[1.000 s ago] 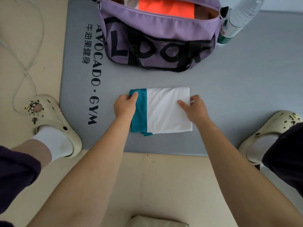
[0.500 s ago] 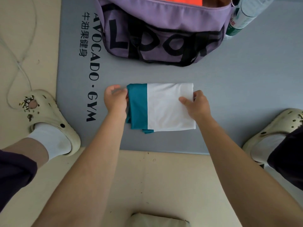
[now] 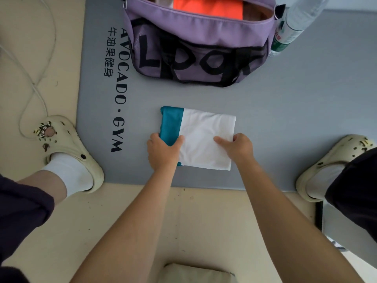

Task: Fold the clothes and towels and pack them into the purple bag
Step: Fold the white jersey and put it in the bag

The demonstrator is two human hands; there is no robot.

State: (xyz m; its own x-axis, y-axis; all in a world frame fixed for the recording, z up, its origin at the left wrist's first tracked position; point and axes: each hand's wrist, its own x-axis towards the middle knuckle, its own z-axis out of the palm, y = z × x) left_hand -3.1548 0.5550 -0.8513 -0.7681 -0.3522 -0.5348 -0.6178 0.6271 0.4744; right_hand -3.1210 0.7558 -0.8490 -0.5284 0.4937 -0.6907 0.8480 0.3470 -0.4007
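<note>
Folded teal/white garment [image 3: 206, 139] lies flat on grey mat [image 3: 306, 119], long axis left-right, w/ left hand [image 3: 163, 150] gripping its near-left teal edge, right hand [image 3: 236, 148] pinching near-right edge; open purple bag [image 3: 200, 48] sits straight beyond, far side, so lift goes fwd.

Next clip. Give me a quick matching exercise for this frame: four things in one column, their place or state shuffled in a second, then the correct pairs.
Things:
1. orange cloth
2. bottle
3. folded cloth
4. left hand

Places or states:
A. grips the teal edge
B. inside the open bag
C. flat on the grey mat, nearer than the bag
D. at the bag's right end

Pairs: 1-B, 2-D, 3-C, 4-A
</note>
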